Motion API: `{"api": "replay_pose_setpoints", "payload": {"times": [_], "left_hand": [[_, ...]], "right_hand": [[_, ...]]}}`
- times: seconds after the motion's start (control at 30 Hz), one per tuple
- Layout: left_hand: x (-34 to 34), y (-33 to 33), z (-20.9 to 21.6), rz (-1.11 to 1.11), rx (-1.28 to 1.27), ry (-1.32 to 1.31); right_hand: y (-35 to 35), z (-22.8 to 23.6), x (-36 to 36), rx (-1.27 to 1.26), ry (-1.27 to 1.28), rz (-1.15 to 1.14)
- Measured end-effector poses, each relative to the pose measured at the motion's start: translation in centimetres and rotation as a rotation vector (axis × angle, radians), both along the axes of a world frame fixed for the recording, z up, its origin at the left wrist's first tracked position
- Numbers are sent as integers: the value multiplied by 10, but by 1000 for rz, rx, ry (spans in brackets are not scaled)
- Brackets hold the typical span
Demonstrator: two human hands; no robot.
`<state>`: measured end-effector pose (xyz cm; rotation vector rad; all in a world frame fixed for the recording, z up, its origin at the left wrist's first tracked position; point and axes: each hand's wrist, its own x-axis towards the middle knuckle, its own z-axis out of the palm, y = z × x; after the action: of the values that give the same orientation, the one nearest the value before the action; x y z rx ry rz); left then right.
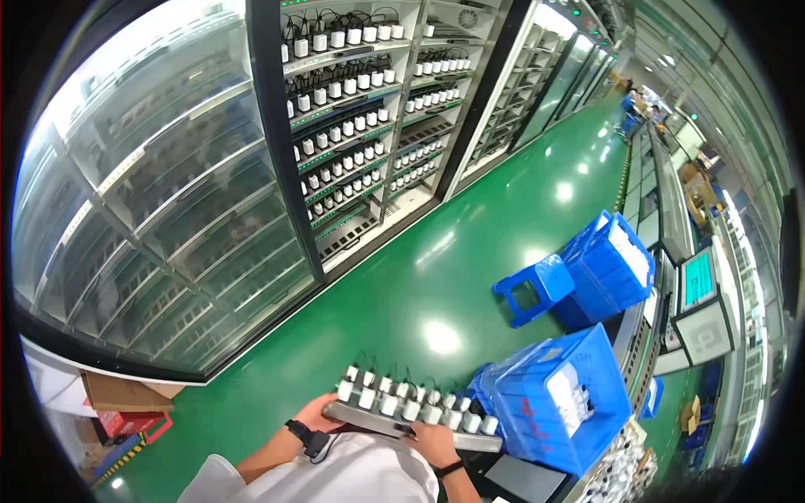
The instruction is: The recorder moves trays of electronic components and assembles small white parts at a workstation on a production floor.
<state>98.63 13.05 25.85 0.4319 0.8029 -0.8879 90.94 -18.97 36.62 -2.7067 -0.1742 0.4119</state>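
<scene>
The left hand (317,412) is curled around the left end of a long metal tray (369,420); the right hand (433,443) pinches its near edge, right of the middle, thumb on top, but I cannot see the fingers under it; the hands are well apart, likely so the long tray does not tip; the tray is held in front of the white shirt (360,469), perhaps so the belly can help steady it; white power adapters (411,410) stand up in it in rows, maybe so they do not knock about, with thin dark wires behind them; just right of the tray a big blue crate (520,419) leans, its open top turned to the side, maybe so its white things (566,398) are easy to reach; farther off, a blue stool (549,278) is beside another blue crate (599,277); across the green floor (402,293), an open cabinet (411,204) has more adapters lined up on its shelves, perhaps so each has its own spot
</scene>
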Motion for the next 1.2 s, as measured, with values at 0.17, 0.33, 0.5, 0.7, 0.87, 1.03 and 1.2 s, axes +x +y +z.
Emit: {"api": "replay_pose_setpoints", "payload": {"times": [0.17,0.33,0.5,0.7,0.87,1.03,1.2], "left_hand": [[62,-39,36,36,435,-98],[124,-76,-26,452,300,83],[196,-114,-72,578,299,143],[292,-160,-78,749,337,206],[363,-179,-85,1012,260,72],[406,-165,-194,978,402,91],[460,-155,-243,1079,470,33]], "right_hand": [[-39,-10,144,45,-13,254],[-68,-36,265,-18,-58,430],[-89,-65,378,-67,-33,525],[-109,-79,502,-96,52,624],[-102,-98,605,-66,90,755],[-83,-159,697,54,35,770],[-63,-230,751,100,17,845]]}}
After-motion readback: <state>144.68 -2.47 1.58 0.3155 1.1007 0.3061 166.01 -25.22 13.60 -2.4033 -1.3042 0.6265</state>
